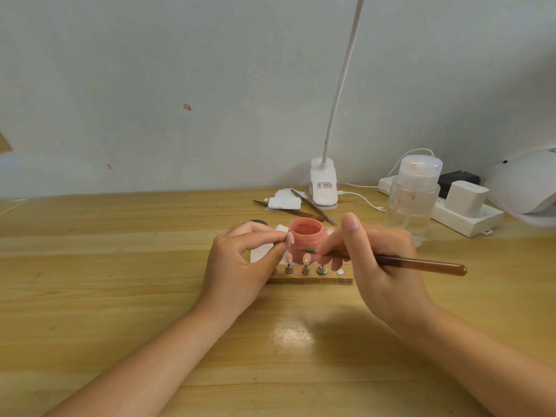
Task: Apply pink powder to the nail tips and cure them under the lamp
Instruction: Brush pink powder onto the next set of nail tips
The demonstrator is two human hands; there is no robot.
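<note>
An open jar of pink powder [305, 234] stands mid-table behind a wooden nail stand [310, 275]. The stand carries several metal pegs, and pale nail tips [306, 259] sit on some of them. My left hand [240, 266] pinches one nail tip [290, 237] between thumb and fingers, just left of the jar. My right hand [379, 260] grips a brown-handled brush [421, 263]. The brush lies level, its tip pointing left at the jar's lower front. The white curing lamp [526, 188] sits at the far right edge.
A clear pump bottle [413, 200] stands right of the jar. Behind it lie a white power strip [463, 215] with plugs, a clip-on desk lamp [323, 188], white pads [284, 203] and two dark tools [313, 207]. A white wipe [261, 251] lies under my left hand.
</note>
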